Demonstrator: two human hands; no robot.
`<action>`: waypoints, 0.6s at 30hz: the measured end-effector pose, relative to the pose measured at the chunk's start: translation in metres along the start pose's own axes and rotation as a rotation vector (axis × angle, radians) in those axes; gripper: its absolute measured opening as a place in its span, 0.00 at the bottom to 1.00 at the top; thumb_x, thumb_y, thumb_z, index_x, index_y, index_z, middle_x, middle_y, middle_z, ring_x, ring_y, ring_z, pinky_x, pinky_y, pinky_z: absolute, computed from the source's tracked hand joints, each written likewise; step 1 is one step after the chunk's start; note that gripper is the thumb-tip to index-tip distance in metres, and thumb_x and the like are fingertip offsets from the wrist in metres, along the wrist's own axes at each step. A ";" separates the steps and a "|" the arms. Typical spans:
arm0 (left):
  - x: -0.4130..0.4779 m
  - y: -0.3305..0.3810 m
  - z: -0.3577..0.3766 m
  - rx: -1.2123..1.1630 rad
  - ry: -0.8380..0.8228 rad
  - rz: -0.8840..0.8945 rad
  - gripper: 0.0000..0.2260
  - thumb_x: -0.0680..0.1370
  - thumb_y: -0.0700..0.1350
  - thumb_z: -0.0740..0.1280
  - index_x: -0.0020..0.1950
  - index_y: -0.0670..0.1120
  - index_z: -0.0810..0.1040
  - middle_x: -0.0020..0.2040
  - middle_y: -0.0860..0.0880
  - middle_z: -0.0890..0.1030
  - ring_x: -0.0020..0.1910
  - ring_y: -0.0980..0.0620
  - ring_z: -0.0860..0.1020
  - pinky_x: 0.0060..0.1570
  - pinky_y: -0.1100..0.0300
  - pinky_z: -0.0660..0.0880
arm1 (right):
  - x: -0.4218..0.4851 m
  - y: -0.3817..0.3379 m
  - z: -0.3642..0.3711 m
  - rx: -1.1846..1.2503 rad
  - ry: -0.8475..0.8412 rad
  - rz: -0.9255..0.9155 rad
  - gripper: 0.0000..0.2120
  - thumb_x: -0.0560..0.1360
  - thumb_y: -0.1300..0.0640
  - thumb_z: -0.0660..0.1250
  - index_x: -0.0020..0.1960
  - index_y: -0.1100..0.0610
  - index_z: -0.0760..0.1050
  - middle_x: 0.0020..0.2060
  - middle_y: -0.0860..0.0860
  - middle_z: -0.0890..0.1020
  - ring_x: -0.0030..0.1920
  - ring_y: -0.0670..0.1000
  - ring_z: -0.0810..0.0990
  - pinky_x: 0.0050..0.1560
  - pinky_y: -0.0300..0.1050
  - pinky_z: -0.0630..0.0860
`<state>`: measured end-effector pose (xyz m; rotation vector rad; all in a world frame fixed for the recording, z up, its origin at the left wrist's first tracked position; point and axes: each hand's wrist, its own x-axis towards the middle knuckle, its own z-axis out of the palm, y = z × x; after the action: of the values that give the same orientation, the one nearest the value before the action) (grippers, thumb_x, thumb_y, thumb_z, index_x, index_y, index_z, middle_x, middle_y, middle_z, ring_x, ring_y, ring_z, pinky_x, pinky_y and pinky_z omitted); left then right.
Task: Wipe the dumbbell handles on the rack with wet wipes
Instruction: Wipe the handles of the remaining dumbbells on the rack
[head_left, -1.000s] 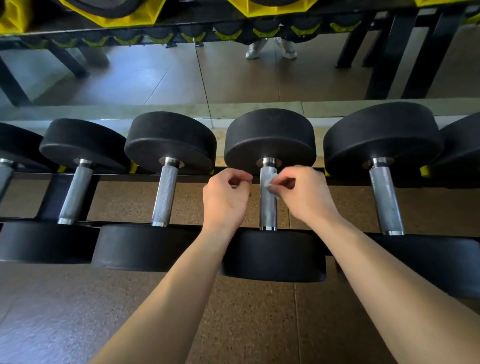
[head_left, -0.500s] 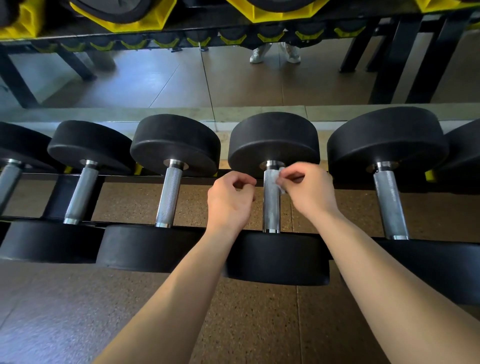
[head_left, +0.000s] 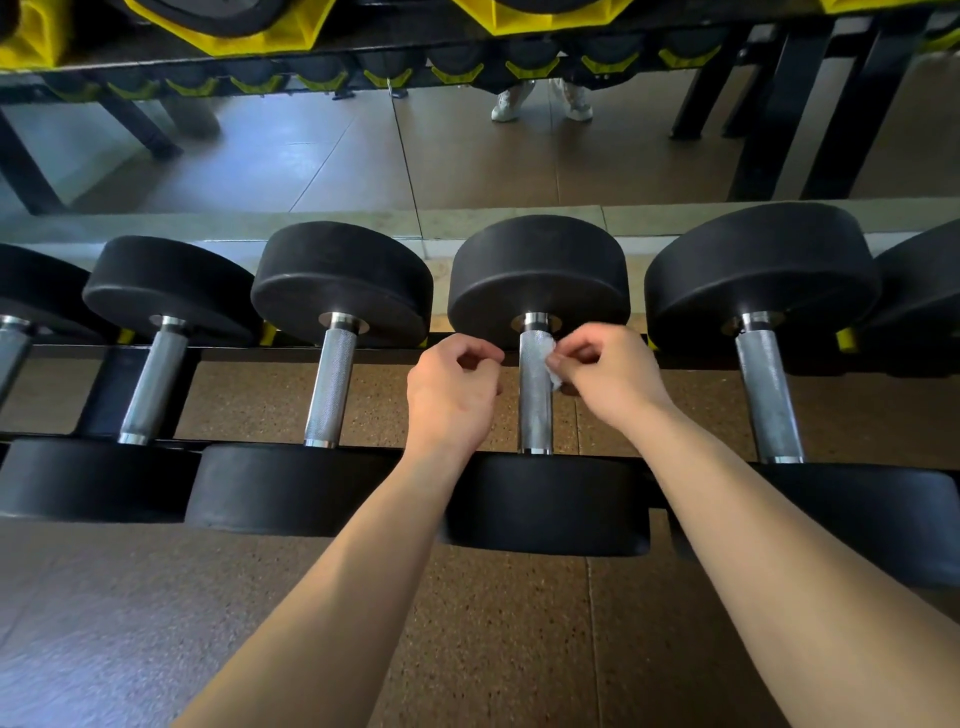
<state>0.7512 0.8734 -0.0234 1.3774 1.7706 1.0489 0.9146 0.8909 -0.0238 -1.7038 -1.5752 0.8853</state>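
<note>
Your right hand (head_left: 605, 379) pinches a small white wipe (head_left: 551, 366) against the right side of the handle (head_left: 536, 400), near its far end. Your left hand (head_left: 449, 392) is curled just left of this handle, fingers bent in; whether it holds anything, you cannot tell. The dumbbell (head_left: 540, 275) lies on the rack (head_left: 384, 354), between other dumbbells.

The right hand (head_left: 608, 382) now sits slightly farther up the handle (head_left: 536, 400) than a second ago, and the white wipe (head_left: 551, 364) shows more against the handle's right side. The left hand (head_left: 451, 395) has drifted a little away from the handle.
</note>
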 end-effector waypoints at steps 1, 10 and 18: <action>0.001 0.000 0.000 0.000 -0.003 0.003 0.09 0.79 0.42 0.66 0.47 0.56 0.82 0.46 0.56 0.82 0.48 0.53 0.82 0.53 0.47 0.81 | -0.007 0.002 -0.004 -0.025 -0.083 0.000 0.02 0.76 0.52 0.73 0.48 0.48 0.80 0.44 0.42 0.81 0.46 0.41 0.78 0.39 0.35 0.69; 0.000 -0.001 0.000 0.009 0.019 0.006 0.10 0.78 0.43 0.66 0.43 0.58 0.81 0.45 0.56 0.83 0.49 0.52 0.83 0.54 0.46 0.81 | -0.010 -0.002 -0.003 -0.019 -0.034 -0.040 0.08 0.74 0.53 0.75 0.51 0.48 0.78 0.43 0.43 0.81 0.44 0.40 0.78 0.37 0.33 0.67; 0.001 -0.002 0.001 -0.009 0.027 -0.015 0.08 0.78 0.43 0.67 0.45 0.56 0.82 0.46 0.56 0.83 0.50 0.51 0.82 0.55 0.46 0.81 | -0.026 0.005 -0.009 -0.052 -0.243 0.059 0.06 0.74 0.52 0.74 0.48 0.51 0.80 0.44 0.46 0.82 0.44 0.44 0.80 0.38 0.37 0.70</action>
<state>0.7507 0.8742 -0.0251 1.3478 1.7910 1.0716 0.9237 0.8648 -0.0215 -1.7390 -1.7256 1.1249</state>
